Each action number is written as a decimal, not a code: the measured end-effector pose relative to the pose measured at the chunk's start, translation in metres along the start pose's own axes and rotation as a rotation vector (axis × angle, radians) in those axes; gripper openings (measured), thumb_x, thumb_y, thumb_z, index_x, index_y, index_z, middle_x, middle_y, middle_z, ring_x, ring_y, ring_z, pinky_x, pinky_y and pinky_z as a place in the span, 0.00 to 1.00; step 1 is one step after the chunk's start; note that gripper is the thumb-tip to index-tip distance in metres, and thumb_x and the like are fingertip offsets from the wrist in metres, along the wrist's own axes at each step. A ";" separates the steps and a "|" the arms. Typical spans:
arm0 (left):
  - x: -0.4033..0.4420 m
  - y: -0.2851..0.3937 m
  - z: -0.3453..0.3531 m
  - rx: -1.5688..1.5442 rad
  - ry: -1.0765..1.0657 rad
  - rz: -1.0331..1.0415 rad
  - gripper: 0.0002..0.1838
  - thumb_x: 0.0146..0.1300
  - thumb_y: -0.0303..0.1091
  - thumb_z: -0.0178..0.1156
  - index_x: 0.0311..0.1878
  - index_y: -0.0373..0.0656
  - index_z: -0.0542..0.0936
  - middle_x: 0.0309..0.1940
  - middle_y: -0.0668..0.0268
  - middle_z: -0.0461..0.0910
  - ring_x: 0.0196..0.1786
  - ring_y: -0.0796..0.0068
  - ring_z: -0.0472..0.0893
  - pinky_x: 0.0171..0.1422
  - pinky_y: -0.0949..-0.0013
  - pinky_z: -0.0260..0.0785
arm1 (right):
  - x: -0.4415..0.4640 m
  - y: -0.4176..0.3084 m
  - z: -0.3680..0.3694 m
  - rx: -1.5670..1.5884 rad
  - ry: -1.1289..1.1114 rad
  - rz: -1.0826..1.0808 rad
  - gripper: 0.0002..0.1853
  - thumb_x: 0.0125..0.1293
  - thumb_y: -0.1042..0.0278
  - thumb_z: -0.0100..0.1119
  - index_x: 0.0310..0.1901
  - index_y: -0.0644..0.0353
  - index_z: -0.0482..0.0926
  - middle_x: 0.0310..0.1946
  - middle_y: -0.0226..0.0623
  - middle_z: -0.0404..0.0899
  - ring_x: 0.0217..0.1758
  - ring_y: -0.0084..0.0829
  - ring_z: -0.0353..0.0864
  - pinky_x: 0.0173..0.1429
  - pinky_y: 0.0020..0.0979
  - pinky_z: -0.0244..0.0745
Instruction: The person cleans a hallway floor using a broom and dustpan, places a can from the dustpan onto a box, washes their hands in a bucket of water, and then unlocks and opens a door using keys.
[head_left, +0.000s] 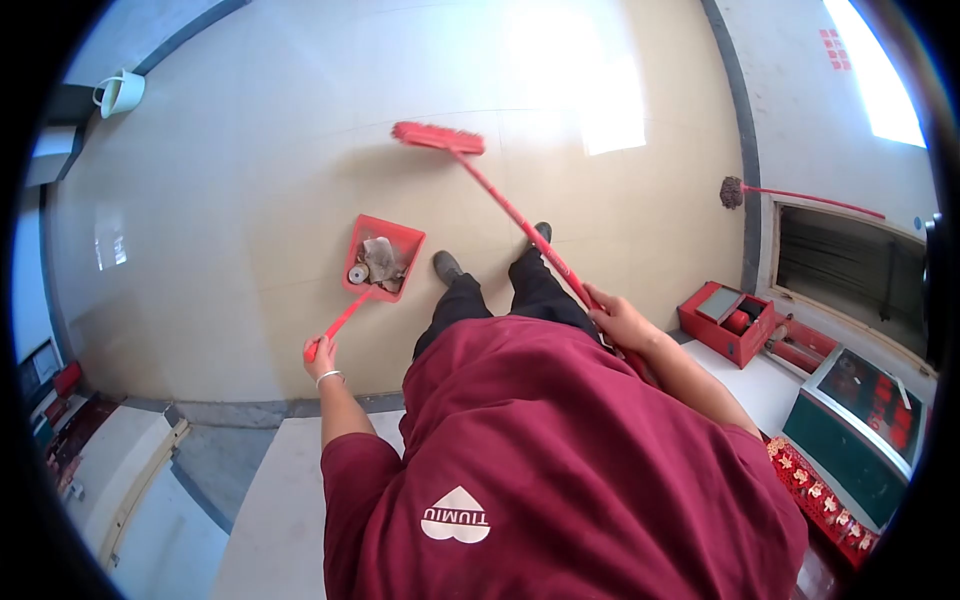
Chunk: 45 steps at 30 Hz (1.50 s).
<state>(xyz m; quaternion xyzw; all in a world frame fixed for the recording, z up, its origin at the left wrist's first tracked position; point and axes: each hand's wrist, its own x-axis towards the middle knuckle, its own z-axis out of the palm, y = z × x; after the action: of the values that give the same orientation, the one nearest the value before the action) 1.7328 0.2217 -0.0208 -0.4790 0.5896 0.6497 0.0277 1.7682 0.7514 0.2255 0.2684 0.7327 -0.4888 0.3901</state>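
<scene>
My left hand (319,352) is closed round the handle of a red dustpan (411,238). The dustpan's tray is near the floor, left of my feet, and holds a crumpled greyish piece of rubbish (381,258), a small round item (358,273) and some brown scraps. My right hand (622,320) grips the red pole of a broom (520,218). Its red bristled head (438,138) is out ahead of my feet, beyond the dustpan and apart from it. The pole's rear end runs under my right forearm.
A pale bucket (122,93) stands at the far left wall. Against the right wall leans a mop (733,192) with a red pole. Nearby are a red box (727,322) and a green glass-topped case (850,430). The tiled floor (230,200) reflects window light.
</scene>
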 end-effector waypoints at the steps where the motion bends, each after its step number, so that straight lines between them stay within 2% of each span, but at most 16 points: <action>1: -0.001 -0.003 -0.005 0.000 -0.015 -0.010 0.12 0.49 0.24 0.61 0.37 0.42 0.72 0.35 0.63 0.74 0.37 0.69 0.76 0.46 0.67 0.72 | 0.003 -0.005 -0.003 -0.095 0.065 0.015 0.30 0.59 0.70 0.46 0.64 0.52 0.54 0.18 0.31 0.67 0.15 0.21 0.66 0.20 0.23 0.67; 6: -0.004 -0.015 -0.023 0.054 -0.042 0.014 0.12 0.49 0.23 0.61 0.37 0.43 0.72 0.39 0.62 0.73 0.40 0.70 0.75 0.46 0.68 0.71 | 0.018 -0.006 -0.001 -0.125 0.054 0.159 0.31 0.58 0.69 0.46 0.64 0.53 0.52 0.19 0.33 0.68 0.15 0.21 0.67 0.22 0.25 0.68; 9: -0.002 -0.024 -0.018 0.039 -0.058 0.036 0.12 0.49 0.23 0.61 0.37 0.43 0.72 0.40 0.62 0.73 0.42 0.70 0.75 0.46 0.68 0.71 | 0.025 0.019 0.012 -0.164 -0.119 0.081 0.30 0.58 0.69 0.47 0.64 0.55 0.53 0.28 0.40 0.75 0.25 0.26 0.74 0.34 0.27 0.73; 11: -0.003 -0.024 -0.010 0.022 -0.073 0.038 0.12 0.49 0.23 0.61 0.38 0.43 0.72 0.41 0.63 0.73 0.42 0.70 0.75 0.46 0.68 0.71 | 0.032 0.036 0.022 -0.177 -0.196 -0.141 0.29 0.59 0.66 0.50 0.63 0.57 0.56 0.44 0.43 0.75 0.44 0.29 0.75 0.52 0.27 0.68; 14: -0.005 -0.011 0.003 -0.024 -0.052 0.002 0.14 0.50 0.26 0.60 0.41 0.42 0.71 0.41 0.60 0.73 0.42 0.67 0.75 0.49 0.66 0.69 | 0.018 0.009 0.022 -0.005 -0.366 -0.099 0.28 0.61 0.64 0.51 0.62 0.57 0.57 0.55 0.42 0.68 0.57 0.29 0.66 0.61 0.26 0.58; 17: -0.007 0.001 0.021 0.014 -0.035 0.014 0.16 0.51 0.30 0.61 0.43 0.40 0.70 0.39 0.59 0.73 0.43 0.63 0.76 0.51 0.63 0.68 | 0.006 0.000 0.011 0.052 -0.392 -0.095 0.30 0.58 0.60 0.53 0.61 0.58 0.59 0.54 0.42 0.69 0.56 0.31 0.68 0.60 0.27 0.59; 23: 0.006 0.038 0.068 0.002 -0.089 0.030 0.16 0.52 0.35 0.61 0.42 0.39 0.70 0.36 0.60 0.73 0.42 0.60 0.76 0.49 0.61 0.70 | 0.004 -0.008 -0.007 -0.167 0.061 -0.130 0.31 0.56 0.62 0.51 0.62 0.56 0.58 0.48 0.53 0.71 0.53 0.43 0.70 0.58 0.32 0.61; 24: 0.008 0.042 0.076 -0.010 -0.076 0.015 0.16 0.52 0.35 0.61 0.42 0.39 0.69 0.35 0.60 0.72 0.41 0.59 0.77 0.48 0.61 0.70 | 0.017 0.022 0.000 -0.058 0.253 -0.299 0.26 0.60 0.63 0.48 0.60 0.57 0.60 0.34 0.42 0.76 0.36 0.32 0.76 0.44 0.31 0.71; 25: 0.010 0.047 0.089 -0.005 -0.097 0.025 0.16 0.52 0.35 0.61 0.42 0.39 0.69 0.35 0.60 0.72 0.41 0.59 0.77 0.48 0.61 0.70 | 0.023 0.030 -0.009 -0.045 0.273 -0.302 0.26 0.60 0.63 0.48 0.60 0.57 0.60 0.34 0.42 0.76 0.36 0.32 0.76 0.44 0.31 0.71; 27: 0.007 0.055 0.114 0.000 -0.055 0.033 0.17 0.53 0.37 0.60 0.42 0.39 0.69 0.34 0.61 0.72 0.40 0.59 0.77 0.46 0.61 0.72 | 0.030 0.045 -0.027 0.359 0.138 0.096 0.19 0.60 0.63 0.46 0.52 0.60 0.67 0.26 0.41 0.75 0.26 0.33 0.77 0.32 0.32 0.73; 28: 0.005 0.057 0.125 -0.001 -0.067 0.045 0.17 0.53 0.37 0.60 0.42 0.39 0.69 0.34 0.61 0.72 0.40 0.59 0.77 0.46 0.61 0.72 | 0.035 0.054 -0.036 0.368 0.146 0.085 0.19 0.60 0.63 0.46 0.52 0.60 0.67 0.26 0.41 0.75 0.26 0.33 0.77 0.32 0.32 0.73; 30: 0.001 0.064 0.155 -0.020 -0.044 0.037 0.18 0.52 0.38 0.61 0.43 0.38 0.69 0.34 0.60 0.72 0.39 0.58 0.77 0.46 0.61 0.72 | 0.048 0.071 -0.055 0.371 0.420 0.218 0.14 0.62 0.63 0.46 0.46 0.61 0.70 0.19 0.34 0.71 0.18 0.26 0.73 0.21 0.30 0.69; 35: 0.003 0.072 0.206 -0.029 -0.015 0.097 0.21 0.50 0.38 0.62 0.43 0.37 0.69 0.34 0.59 0.71 0.39 0.56 0.77 0.45 0.61 0.72 | 0.065 0.163 -0.085 0.132 0.637 0.249 0.14 0.62 0.61 0.45 0.43 0.61 0.71 0.20 0.42 0.73 0.19 0.34 0.74 0.22 0.35 0.69; 40: -0.032 0.103 0.273 -0.066 0.055 0.104 0.21 0.49 0.38 0.63 0.42 0.37 0.69 0.32 0.58 0.71 0.36 0.55 0.77 0.41 0.62 0.75 | 0.052 0.215 -0.107 0.271 0.522 0.292 0.14 0.63 0.60 0.44 0.45 0.59 0.71 0.21 0.42 0.73 0.22 0.33 0.75 0.26 0.37 0.71; 42: -0.039 0.115 0.308 -0.055 0.063 0.119 0.20 0.49 0.38 0.63 0.41 0.37 0.69 0.31 0.58 0.71 0.35 0.55 0.77 0.42 0.61 0.75 | 0.076 0.250 -0.093 0.155 0.676 0.144 0.14 0.61 0.61 0.46 0.43 0.61 0.70 0.23 0.50 0.75 0.27 0.47 0.76 0.32 0.41 0.70; 45: -0.068 0.129 0.354 -0.044 0.102 0.122 0.19 0.50 0.39 0.62 0.38 0.36 0.68 0.30 0.58 0.71 0.35 0.56 0.77 0.41 0.61 0.75 | 0.094 0.271 -0.107 0.172 0.709 0.177 0.15 0.60 0.60 0.47 0.44 0.61 0.70 0.27 0.53 0.75 0.32 0.53 0.75 0.35 0.43 0.69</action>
<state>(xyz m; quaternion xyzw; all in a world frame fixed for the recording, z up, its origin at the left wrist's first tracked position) 1.4833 0.4989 0.0642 -0.4753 0.6041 0.6375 -0.0526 1.8937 0.9537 0.0331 0.5152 0.7525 -0.3894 0.1290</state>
